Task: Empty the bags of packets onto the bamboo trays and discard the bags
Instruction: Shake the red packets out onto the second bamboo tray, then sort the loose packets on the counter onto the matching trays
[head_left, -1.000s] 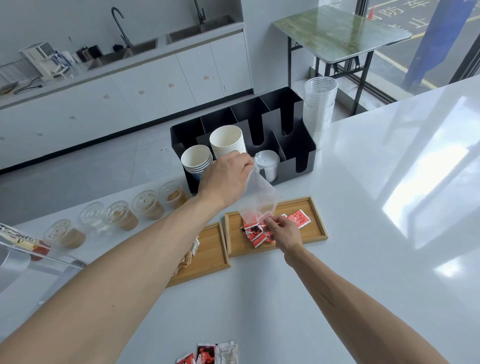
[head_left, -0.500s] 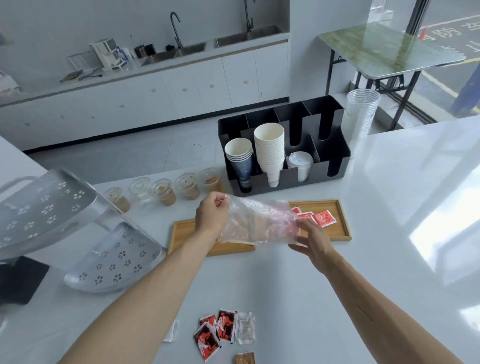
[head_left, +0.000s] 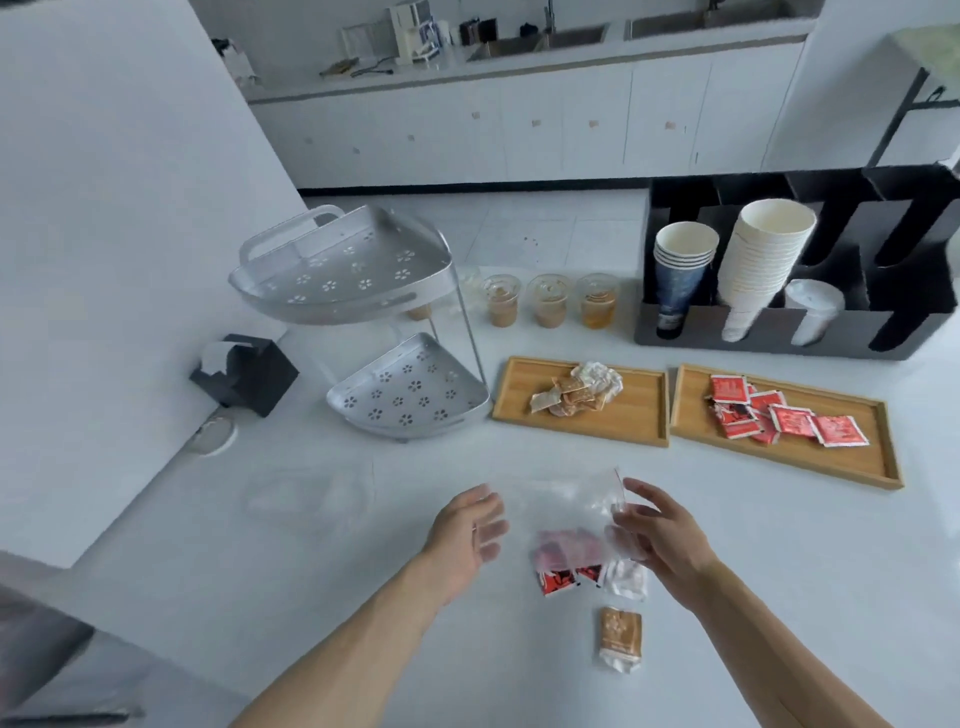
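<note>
Clear, flimsy plastic bag (head_left: 566, 499) hangs pinched in my right hand (head_left: 657, 535), left hand (head_left: 467, 530) spread; I'd grip its stiffer zip edge.

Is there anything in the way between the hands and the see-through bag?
Nothing visible. The clear plastic bag sits right between the left hand and right hand; the right fingers touch its edge. Under it lie loose red packets on the white counter, not blocking either hand.
</note>
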